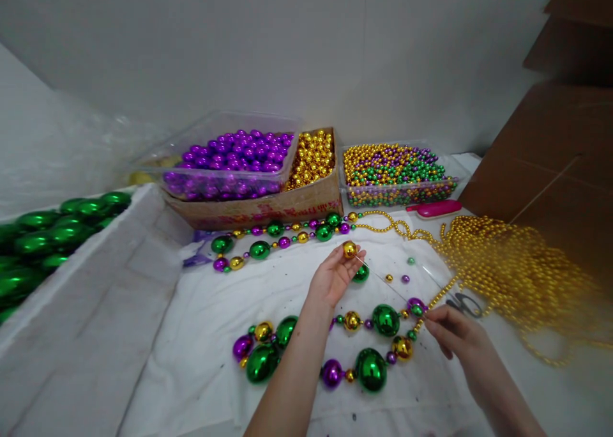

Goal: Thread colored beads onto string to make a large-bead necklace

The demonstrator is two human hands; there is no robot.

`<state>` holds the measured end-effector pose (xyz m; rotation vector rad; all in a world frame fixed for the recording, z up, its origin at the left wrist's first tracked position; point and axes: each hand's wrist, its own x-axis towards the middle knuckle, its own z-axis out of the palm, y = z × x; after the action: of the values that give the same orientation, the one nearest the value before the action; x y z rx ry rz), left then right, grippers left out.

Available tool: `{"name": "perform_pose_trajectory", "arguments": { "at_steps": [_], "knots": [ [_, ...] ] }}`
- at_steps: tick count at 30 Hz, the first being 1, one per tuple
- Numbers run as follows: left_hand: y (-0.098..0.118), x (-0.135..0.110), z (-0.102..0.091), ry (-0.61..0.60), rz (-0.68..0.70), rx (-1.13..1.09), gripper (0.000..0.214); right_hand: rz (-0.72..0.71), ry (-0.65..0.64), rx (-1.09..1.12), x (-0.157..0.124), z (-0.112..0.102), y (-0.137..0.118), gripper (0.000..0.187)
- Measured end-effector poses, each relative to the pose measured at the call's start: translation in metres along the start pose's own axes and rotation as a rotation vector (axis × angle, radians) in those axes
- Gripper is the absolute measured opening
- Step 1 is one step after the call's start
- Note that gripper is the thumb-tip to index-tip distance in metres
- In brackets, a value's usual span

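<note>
The left hand (332, 277) holds a gold bead (349, 250) at its fingertips, grip clamped on it, just at twelve o'clock of the palm. The right hand (454, 335), at four o'clock from the left, has its grip pinched together on a thin clear thread (383, 278) that runs up toward the bead. Between and below the hands, on the white-covered counter (201, 335), lies a half-strung necklace (335, 341) of green, purple and gold beads. At three o'clock sits a heap of gold bead strands (517, 271); scissors (463, 304) lie beside it.
</note>
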<state>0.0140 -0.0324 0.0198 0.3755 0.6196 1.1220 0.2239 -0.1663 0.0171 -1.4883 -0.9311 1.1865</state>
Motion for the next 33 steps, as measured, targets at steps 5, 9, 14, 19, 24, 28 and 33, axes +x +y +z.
{"name": "perform_pose_trajectory", "arguments": {
  "at_steps": [5, 9, 14, 19, 24, 28, 33],
  "knots": [
    [-0.002, -0.002, 0.0, 0.003, 0.023, 0.053, 0.013, 0.003, 0.01, -0.028, -0.001, 0.0, 0.002, 0.029],
    [-0.003, -0.004, 0.001, -0.024, 0.048, 0.084, 0.013, 0.009, 0.011, -0.032, -0.002, -0.001, 0.004, 0.028],
    [-0.005, -0.005, 0.001, -0.058, 0.082, 0.097, 0.014, 0.004, 0.007, -0.043, -0.003, -0.004, 0.01, 0.027],
    [-0.007, -0.005, 0.002, -0.071, 0.103, 0.098, 0.012, 0.002, 0.002, -0.044, -0.003, -0.005, 0.011, 0.026],
    [-0.008, -0.007, 0.004, -0.057, 0.106, 0.098, 0.011, -0.003, 0.001, -0.033, -0.006, -0.004, 0.008, 0.026],
    [-0.008, -0.007, 0.004, -0.056, 0.103, 0.082, 0.01, 0.001, 0.005, -0.029, -0.007, -0.004, 0.007, 0.026],
    [-0.008, -0.008, 0.006, -0.062, 0.104, 0.081, 0.011, 0.011, 0.014, -0.024, -0.007, -0.005, 0.008, 0.026]
  ]
}}
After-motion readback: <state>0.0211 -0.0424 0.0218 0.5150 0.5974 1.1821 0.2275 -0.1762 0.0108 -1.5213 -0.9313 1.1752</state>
